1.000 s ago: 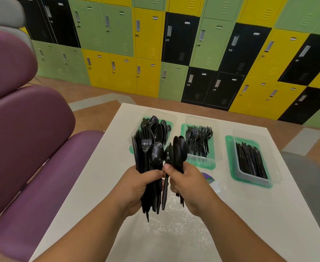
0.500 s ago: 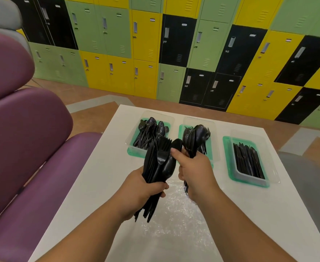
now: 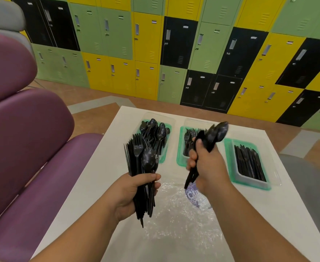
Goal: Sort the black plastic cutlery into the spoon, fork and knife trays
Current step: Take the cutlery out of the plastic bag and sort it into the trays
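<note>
Backed by yellow, green and black lockers [image 3: 148, 44], white table [image 3: 268, 214] carrying three green trays. Left hand [image 3: 134, 193]: fingers curled tight round handles of mixed bundle [image 3: 136, 159], fork tines and one spoon bowl fanning above thumb. Right hand [image 3: 206, 167]: fingers wrapped about handles of several spoons [image 3: 214, 135], bowls projecting beyond thumb, handle ends below little finger. Spoon tray [image 3: 162, 160] just beyond left fingertips; fork tray [image 3: 180, 148] directly behind right knuckles; knife tray [image 3: 229, 157] to outer side of right hand. Clear wrapping [image 3: 178, 210] flat beneath both wrists. Judged light, stiff, smooth plastic; liable to slide in a loose grip, with tines and thin necks liable to snap. Best taken at mid-handle, bowls aligned, then lowered into spoon tray rather than dropped.
</note>
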### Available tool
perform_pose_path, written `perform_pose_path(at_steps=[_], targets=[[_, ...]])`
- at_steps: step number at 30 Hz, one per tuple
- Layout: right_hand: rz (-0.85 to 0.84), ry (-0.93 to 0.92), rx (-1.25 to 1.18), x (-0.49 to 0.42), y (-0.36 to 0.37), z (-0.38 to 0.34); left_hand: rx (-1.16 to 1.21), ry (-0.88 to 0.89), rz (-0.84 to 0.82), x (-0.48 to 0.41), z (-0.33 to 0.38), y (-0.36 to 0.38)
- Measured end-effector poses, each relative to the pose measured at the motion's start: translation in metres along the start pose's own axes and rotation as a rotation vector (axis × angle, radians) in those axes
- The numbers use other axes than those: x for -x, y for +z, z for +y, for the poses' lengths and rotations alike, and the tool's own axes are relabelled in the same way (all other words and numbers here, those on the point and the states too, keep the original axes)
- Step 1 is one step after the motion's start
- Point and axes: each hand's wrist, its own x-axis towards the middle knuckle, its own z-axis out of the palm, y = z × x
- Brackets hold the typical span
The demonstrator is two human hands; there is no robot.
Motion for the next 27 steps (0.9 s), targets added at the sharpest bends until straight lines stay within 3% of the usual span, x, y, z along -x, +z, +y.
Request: perform_pose_path(at_steps=[3,6,10,15,27], targets=[[-0.133,0.075,0.178,0.01,0.002,0.019,-0.011,0.012,0.027,-0.002,0.001,0.003],[-0.234,0.037,0.34,0.019,0.007,0.036,-0.007,0.062,0.026,-0.005,-0.002,0.005],[-0.2,-0.087,0.556,0.019,0.015,0.051,-0.259,0.238,-0.041,0.0,-0.007,0.014],[-0.206,0.044,0.382,0.015,0.013,0.051,-0.351,0.327,-0.07,0.002,-0.005,0.015],[-0.15,0.114,0.178,0.014,0.012,0.05,-0.13,0.244,-0.022,-0.004,-0.009,0.014]])
